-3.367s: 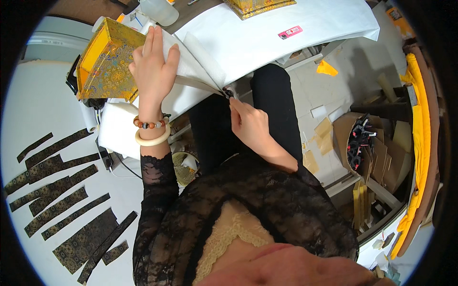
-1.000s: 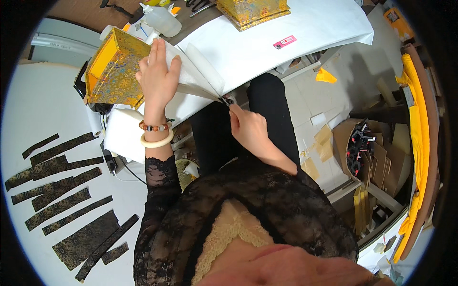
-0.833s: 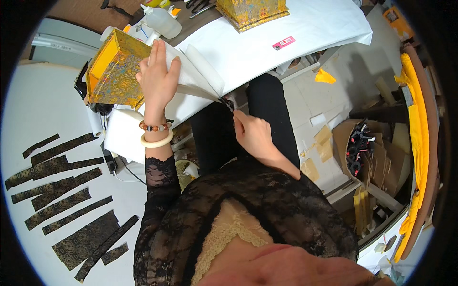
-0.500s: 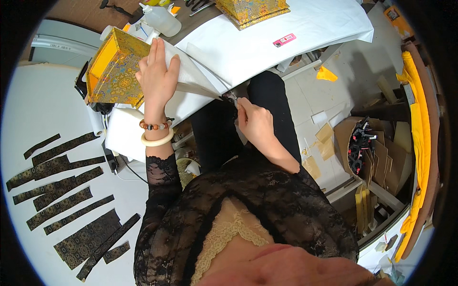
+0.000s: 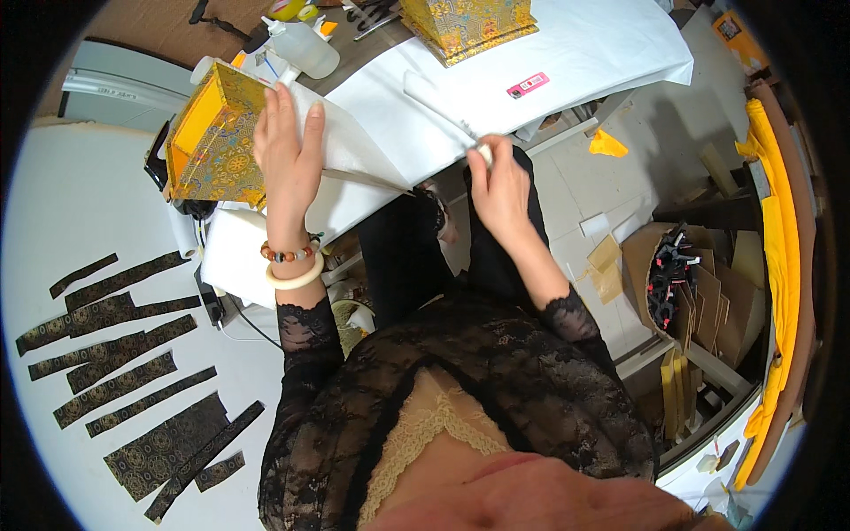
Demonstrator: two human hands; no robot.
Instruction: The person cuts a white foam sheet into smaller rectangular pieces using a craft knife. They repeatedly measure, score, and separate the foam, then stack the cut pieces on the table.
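My left hand (image 5: 289,164) lies with its fingers stretched out on a white sheet or panel (image 5: 352,146) at the table's edge. Beside it, on the left, stands a gold brocade-patterned box (image 5: 217,142) with a plain yellow inside. Over the table's front edge my right hand (image 5: 505,181) is closed on a thin white strip (image 5: 440,112), which points up and left over the white table covering (image 5: 584,53). Motion blurs the strip, so its material is unclear.
Another gold brocade box (image 5: 469,31) and a pink tag (image 5: 529,85) sit on the table, with a squeeze bottle (image 5: 305,49) at the back left. Dark patterned fabric strips (image 5: 124,389) lie on a white surface at left. A carton (image 5: 655,274) stands at right.
My right hand has moved up and to the right, swinging the white strip away from the sheet. My left hand stays on the sheet, shifted only slightly.
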